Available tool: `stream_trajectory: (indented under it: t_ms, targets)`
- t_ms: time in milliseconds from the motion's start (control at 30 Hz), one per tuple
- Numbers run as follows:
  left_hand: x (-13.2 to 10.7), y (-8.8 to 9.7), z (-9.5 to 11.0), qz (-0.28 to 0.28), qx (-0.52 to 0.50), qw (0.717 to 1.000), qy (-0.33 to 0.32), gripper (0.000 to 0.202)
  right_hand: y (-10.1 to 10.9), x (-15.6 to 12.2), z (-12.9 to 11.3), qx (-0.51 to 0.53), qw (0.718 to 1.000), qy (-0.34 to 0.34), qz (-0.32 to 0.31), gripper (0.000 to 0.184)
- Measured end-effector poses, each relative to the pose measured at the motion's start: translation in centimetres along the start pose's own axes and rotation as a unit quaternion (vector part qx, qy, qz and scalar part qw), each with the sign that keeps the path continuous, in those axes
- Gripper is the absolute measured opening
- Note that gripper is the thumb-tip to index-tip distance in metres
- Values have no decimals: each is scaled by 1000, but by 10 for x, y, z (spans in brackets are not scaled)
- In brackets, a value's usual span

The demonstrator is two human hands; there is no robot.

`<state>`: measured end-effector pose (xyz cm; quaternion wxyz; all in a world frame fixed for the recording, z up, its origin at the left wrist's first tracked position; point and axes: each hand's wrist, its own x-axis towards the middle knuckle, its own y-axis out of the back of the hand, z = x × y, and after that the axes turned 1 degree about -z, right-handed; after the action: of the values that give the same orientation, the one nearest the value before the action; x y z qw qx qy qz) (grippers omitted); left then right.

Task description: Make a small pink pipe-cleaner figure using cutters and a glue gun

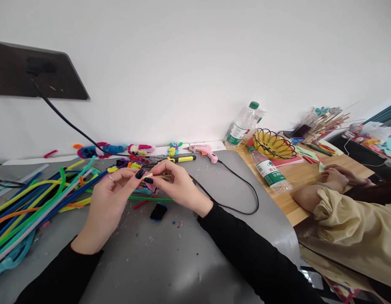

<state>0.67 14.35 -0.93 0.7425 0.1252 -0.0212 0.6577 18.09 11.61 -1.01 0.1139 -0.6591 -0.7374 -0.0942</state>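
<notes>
My left hand (111,200) and my right hand (176,185) meet above the grey table cover (183,261), thumbs and fingers pinched together. Between the fingertips is a small fuzzy pink and pale yellow piece (147,175), mostly hidden; it looks like pipe cleaner. Below the hands lies a small black fuzzy piece with blue edges (158,212). Long loose pipe cleaners (40,202) in many colours spread to the left. Just behind the fingers are small colourful fuzzy pieces (132,162) and a yellow-handled tool (183,158).
A pink glue gun (205,151) lies by the wall, its black cord looping right. Two plastic bottles, one standing (241,126) and one lying (271,173), are near a yellow basket (273,145). At right, another person's hands (341,175) rest over the wooden table (354,165).
</notes>
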Motion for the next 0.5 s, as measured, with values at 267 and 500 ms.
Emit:
stream_trajectory:
  t_ms: [267,500]
  targets:
    - [-1,-4,7,-1,-145,980,133,52,0,2,5,24,1000,5,16,19]
    - [-3,-6,9,58,-132,980,137,51,1,1,3,-2,1000,22,7,12]
